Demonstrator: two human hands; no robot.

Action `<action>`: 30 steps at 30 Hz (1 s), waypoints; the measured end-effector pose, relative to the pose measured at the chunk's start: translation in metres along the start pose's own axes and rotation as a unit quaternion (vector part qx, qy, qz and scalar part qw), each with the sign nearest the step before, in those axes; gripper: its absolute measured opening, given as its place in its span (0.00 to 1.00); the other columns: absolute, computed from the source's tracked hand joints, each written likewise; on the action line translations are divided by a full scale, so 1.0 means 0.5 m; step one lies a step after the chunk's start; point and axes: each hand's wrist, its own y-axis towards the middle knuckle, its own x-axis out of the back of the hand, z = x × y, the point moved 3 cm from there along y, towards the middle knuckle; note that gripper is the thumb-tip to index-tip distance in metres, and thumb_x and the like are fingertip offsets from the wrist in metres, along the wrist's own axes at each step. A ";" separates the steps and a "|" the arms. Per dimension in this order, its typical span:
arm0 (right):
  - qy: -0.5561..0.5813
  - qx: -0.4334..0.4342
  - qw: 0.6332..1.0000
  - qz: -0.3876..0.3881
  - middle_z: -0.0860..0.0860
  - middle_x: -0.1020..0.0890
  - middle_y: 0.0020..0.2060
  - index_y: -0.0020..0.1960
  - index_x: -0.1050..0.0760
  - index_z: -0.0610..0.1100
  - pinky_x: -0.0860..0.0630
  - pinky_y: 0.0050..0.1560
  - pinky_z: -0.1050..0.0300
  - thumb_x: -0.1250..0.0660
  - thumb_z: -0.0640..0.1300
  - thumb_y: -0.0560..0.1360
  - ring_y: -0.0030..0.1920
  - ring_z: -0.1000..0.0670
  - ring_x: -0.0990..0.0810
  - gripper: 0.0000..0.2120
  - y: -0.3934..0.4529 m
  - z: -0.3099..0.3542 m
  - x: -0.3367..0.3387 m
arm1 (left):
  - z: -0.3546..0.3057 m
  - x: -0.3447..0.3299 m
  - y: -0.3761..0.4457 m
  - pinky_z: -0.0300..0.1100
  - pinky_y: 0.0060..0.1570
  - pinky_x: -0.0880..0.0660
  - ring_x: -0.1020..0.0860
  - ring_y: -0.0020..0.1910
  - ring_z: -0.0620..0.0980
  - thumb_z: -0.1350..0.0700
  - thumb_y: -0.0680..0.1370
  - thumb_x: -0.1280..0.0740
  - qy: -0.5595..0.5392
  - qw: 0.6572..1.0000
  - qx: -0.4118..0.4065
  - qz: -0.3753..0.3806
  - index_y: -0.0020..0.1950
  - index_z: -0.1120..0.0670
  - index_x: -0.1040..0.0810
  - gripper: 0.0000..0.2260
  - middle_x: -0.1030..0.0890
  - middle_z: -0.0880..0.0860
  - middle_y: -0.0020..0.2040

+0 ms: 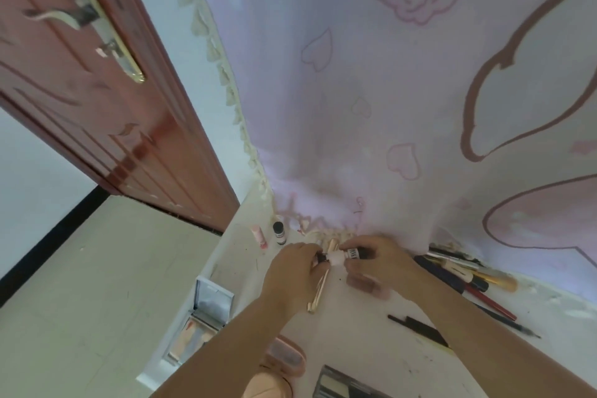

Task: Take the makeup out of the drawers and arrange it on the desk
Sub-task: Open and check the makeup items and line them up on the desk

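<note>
While both hands meet at the far edge of the tabletop (pixel 371 349), a small dark bottle (pixel 354 253) with a white neck lies level between them. Left hand (pixel 292 271): grip curled tight around the bottle's dark end, with a slim gold tube (pixel 318 292) caught under the same fingers and slanting toward the near edge. Right hand (pixel 378 260): thumb and fingertips pinch the labelled end of the bottle; the rest of the fingers are folded beneath.

Landmark for places: the held bottle.
- Left of it, a second small dark bottle (pixel 279 233) stands upright with a white label, and just beyond that a pink stick (pixel 259 236) lies on the surface.
- Right of it, a loose cluster of brushes and pencils (pixel 465 271) lies against the hanging pink curtain (pixel 355 74); one red pencil (pixel 492 302) angles away toward the near side.
- Nearer the camera and right, a thin black stick (pixel 416 326) lies alone.
- Under the right hand, a dusky pink block (pixel 366 284) touches the surface; what it is cannot be told.

Containers: an open mirrored compact (pixel 202 317) sits at the left edge, lid up, pinkish pans inside. A closed pink case (pixel 287 355) lies near the left forearm. A dark palette (pixel 342 384) at the near edge shows pale pans, partly cut off.

Door (pixel 97 90), reddish, stands far left.
</note>
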 end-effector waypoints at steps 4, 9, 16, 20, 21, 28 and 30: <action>0.038 0.012 0.999 0.012 0.51 0.21 0.38 0.45 0.22 0.48 0.24 0.41 0.67 0.32 0.32 0.70 0.36 0.54 0.23 0.12 0.008 0.025 -0.032 | 0.034 0.043 -0.014 0.38 0.58 0.32 0.25 0.59 0.48 0.52 0.79 0.41 -0.041 0.999 0.018 0.010 0.67 0.52 0.31 0.16 0.23 0.50 0.61; -0.176 0.088 0.980 -0.039 0.54 0.27 0.34 0.43 0.27 0.47 0.34 0.28 0.72 0.35 0.35 0.70 0.32 0.55 0.29 0.08 0.037 0.085 -0.078 | 0.121 0.089 -0.046 0.37 0.64 0.37 0.30 0.66 0.47 0.51 0.80 0.43 -0.007 0.997 0.074 0.007 0.71 0.52 0.37 0.20 0.31 0.49 0.68; -0.545 0.166 0.822 0.007 0.45 0.26 0.54 0.58 0.30 0.40 0.35 0.43 0.60 0.42 0.39 0.75 0.54 0.44 0.26 0.13 0.092 0.118 -0.188 | 0.234 0.100 -0.084 0.43 0.61 0.32 0.30 0.64 0.52 0.51 0.81 0.45 0.088 0.985 0.149 0.016 0.67 0.55 0.32 0.17 0.28 0.53 0.65; -0.597 0.170 0.784 0.022 0.44 0.26 0.56 0.59 0.30 0.39 0.34 0.41 0.60 0.43 0.39 0.76 0.53 0.44 0.24 0.13 0.116 0.118 -0.220 | 0.254 0.085 -0.089 0.44 0.62 0.32 0.32 0.64 0.52 0.50 0.81 0.48 0.123 0.982 0.144 0.024 0.68 0.55 0.34 0.17 0.29 0.53 0.65; -0.606 0.165 0.778 0.024 0.44 0.26 0.56 0.59 0.30 0.39 0.33 0.41 0.59 0.43 0.39 0.76 0.52 0.44 0.24 0.13 0.123 0.117 -0.226 | 0.257 0.081 -0.088 0.44 0.62 0.33 0.32 0.64 0.52 0.50 0.81 0.48 0.121 0.982 0.142 0.022 0.68 0.55 0.34 0.17 0.30 0.53 0.65; -0.629 0.132 0.766 0.025 0.43 0.25 0.54 0.59 0.30 0.39 0.32 0.39 0.57 0.43 0.38 0.76 0.51 0.42 0.22 0.13 0.139 0.108 -0.246 | 0.267 0.069 -0.080 0.44 0.62 0.32 0.31 0.64 0.52 0.51 0.81 0.47 0.077 0.987 0.142 0.014 0.68 0.55 0.33 0.17 0.29 0.53 0.65; -0.630 0.137 0.764 0.028 0.43 0.25 0.53 0.60 0.32 0.40 0.33 0.37 0.58 0.44 0.38 0.76 0.49 0.42 0.23 0.14 0.137 0.109 -0.247 | 0.266 0.068 -0.076 0.44 0.62 0.31 0.31 0.64 0.52 0.51 0.81 0.47 0.077 0.987 0.140 0.017 0.68 0.55 0.33 0.17 0.29 0.53 0.65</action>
